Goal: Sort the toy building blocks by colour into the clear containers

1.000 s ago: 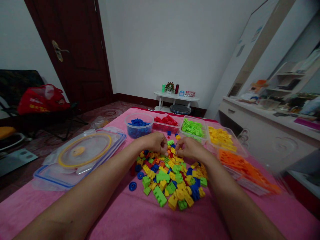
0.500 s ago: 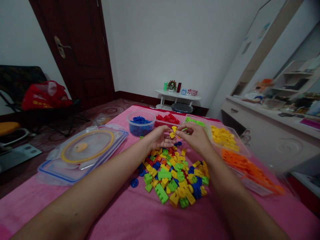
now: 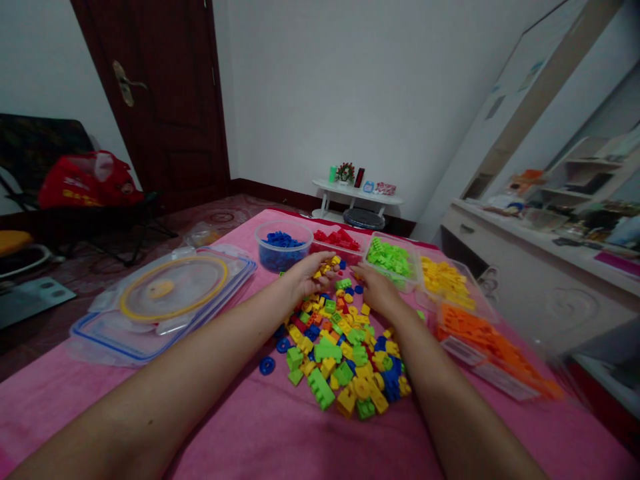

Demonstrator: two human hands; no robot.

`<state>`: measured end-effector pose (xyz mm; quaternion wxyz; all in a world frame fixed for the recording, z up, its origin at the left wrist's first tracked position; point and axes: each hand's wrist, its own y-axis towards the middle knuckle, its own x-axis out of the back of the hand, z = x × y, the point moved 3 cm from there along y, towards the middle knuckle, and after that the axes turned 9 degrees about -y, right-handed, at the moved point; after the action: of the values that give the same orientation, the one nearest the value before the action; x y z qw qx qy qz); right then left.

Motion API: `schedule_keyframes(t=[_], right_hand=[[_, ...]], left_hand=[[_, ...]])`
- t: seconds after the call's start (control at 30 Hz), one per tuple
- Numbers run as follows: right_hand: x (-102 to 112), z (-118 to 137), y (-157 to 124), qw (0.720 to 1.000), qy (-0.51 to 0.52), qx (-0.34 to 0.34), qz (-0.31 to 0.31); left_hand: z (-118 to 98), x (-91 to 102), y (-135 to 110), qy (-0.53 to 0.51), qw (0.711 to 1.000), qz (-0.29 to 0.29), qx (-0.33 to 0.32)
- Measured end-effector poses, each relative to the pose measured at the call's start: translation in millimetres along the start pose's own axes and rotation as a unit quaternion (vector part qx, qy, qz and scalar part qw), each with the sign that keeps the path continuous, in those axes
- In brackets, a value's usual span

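My left hand (image 3: 311,275) is closed round several small yellow toy bricks (image 3: 327,267), which show between its thumb and fingers. It hovers over the far left of a mixed pile of toy bricks (image 3: 327,350) on the pink cloth. My right hand (image 3: 376,288) is low at the far right of this pile, near the tub of green bricks (image 3: 391,259). Its fingers are bent together; whatever they hold is hidden. Green, yellow, blue, red and orange pieces make up the pile. A blue wheel-like ring (image 3: 267,365) lies at its left edge.
Beyond the pile stand a round tub of blue bricks (image 3: 283,241) and a box of red bricks (image 3: 337,240). To the right are boxes of yellow bricks (image 3: 446,281) and orange bricks (image 3: 493,340). Stacked plastic lids (image 3: 175,290) lie on the left of the pink cloth (image 3: 225,427).
My right hand has left the yellow bricks at my left hand and moved right and down to the pile. The green tub is now uncovered. My left hand now holds the yellow bricks alone.
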<state>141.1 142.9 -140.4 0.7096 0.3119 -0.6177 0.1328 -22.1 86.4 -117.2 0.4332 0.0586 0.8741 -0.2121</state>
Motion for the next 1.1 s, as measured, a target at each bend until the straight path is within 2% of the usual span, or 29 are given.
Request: schedule_keyframes(t=[0.07,0.17,0.27,0.37,0.47,0.57,0.63,0.73,0.83,0.97,1.03,1.1], right_hand=[[0,4,-3,0.999,-0.038,-0.012,0.026],[7,5,-8,0.995,-0.065,-0.054,0.043],[18,1,-11,0.993,-0.068,-0.074,0.063],[35,-3,-13,0.994,-0.034,-0.084,0.056],[49,-2,-16,0.995,0.03,-0.045,0.086],[51,8,-21,0.987,0.059,0.0,0.147],[48,14,-24,0.988,0.038,0.003,0.152],[42,20,-25,0.988,0.044,0.002,0.147],[40,18,-24,0.979,0.139,-0.018,0.147],[47,13,-21,0.955,0.27,-0.07,0.096],[52,15,-20,0.942,0.321,-0.074,0.072],[57,21,-19,0.93,0.358,-0.056,0.054]], left_hand=[[1,-0.1,-2,0.051,0.998,-0.024,-0.021],[2,-2.0,-5,0.191,0.974,-0.047,-0.11],[4,-2.9,-6,0.348,0.917,-0.052,-0.19],[3,-0.1,-5,0.48,0.846,-0.049,-0.229],[0,2.7,-4,0.578,0.771,-0.051,-0.263],[-2,1.6,-6,0.625,0.726,-0.052,-0.283],[-1,-0.9,-8,0.633,0.72,-0.049,-0.281],[3,-4.6,-10,0.624,0.737,-0.03,-0.259],[7,-6.5,-10,0.611,0.754,-0.009,-0.24],[7,-10.5,-11,0.598,0.763,0.0,-0.245],[5,-13.1,-13,0.587,0.769,-0.011,-0.252],[5,-14.7,-15,0.57,0.787,-0.017,-0.238]])
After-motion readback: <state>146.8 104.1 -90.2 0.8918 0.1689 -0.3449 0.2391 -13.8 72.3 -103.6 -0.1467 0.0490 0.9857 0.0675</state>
